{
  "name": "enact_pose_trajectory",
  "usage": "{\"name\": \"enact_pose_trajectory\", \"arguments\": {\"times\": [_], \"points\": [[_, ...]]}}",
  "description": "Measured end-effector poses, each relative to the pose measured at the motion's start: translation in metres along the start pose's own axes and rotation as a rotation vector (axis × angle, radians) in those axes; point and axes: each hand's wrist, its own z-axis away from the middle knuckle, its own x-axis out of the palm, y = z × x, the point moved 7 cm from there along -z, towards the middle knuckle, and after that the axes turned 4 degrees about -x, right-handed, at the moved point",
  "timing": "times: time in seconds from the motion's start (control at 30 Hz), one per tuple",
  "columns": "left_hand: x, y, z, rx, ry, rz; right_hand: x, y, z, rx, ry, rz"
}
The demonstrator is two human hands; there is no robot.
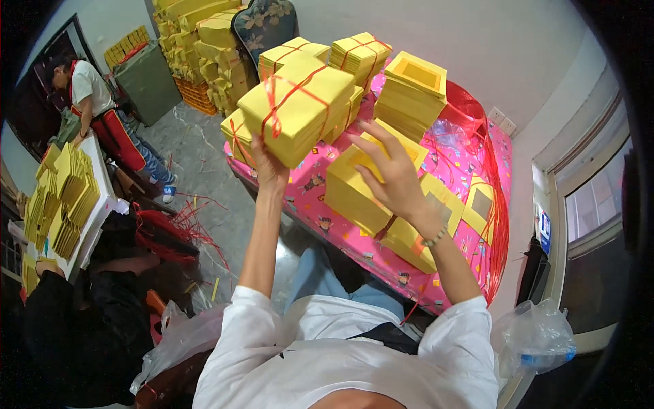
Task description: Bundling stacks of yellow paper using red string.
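Observation:
My left hand [271,162] grips the near lower corner of a bundle of yellow paper [300,105] tied crosswise with red plastic string. The bundle is at the table's left side, tilted, in front of other tied bundles. My right hand [390,174] is raised with fingers spread and holds nothing. Below it, a stack of loose yellow paper [357,194] stands on the pink patterned tablecloth [310,198]. Nearer my right forearm is another yellow stack [409,238], partly hidden by the arm.
A tall yellow stack [412,92] stands at the back, beside tied bundles [361,54]. Long red strings [501,204] hang over the table's right edge. At left, a person [92,95] stands by a white table [102,184] with yellow stacks. Many bundles [221,61] are piled by the wall.

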Motion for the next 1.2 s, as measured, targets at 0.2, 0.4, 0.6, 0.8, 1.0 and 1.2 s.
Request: {"name": "enact_pose_trajectory", "arguments": {"times": [0.2, 0.4, 0.6, 0.8, 1.0, 1.2], "points": [[0.026, -0.061, -0.085, -0.058, -0.151, 0.116, -0.044, 0.036, 0.089, 0.258, -0.057, 0.127], [0.009, -0.104, -0.142, -0.014, -0.076, -0.045, -0.067, 0.037, 0.148, 0.407, -0.14, 0.197], [-0.001, -0.115, -0.154, -0.104, 0.158, -0.078, -0.058, 0.04, 0.189, 0.507, -0.169, 0.146], [0.006, -0.113, -0.162, -0.246, 0.207, -0.253, -0.048, 0.042, 0.186, 0.533, -0.113, 0.07], [0.008, -0.101, -0.138, -0.408, 0.254, -0.54, -0.038, 0.044, 0.196, 0.57, -0.138, 0.095], [-0.02, -0.08, -0.138, -0.47, 0.166, -0.5, -0.051, 0.024, 0.214, 0.589, -0.192, 0.155]]}}
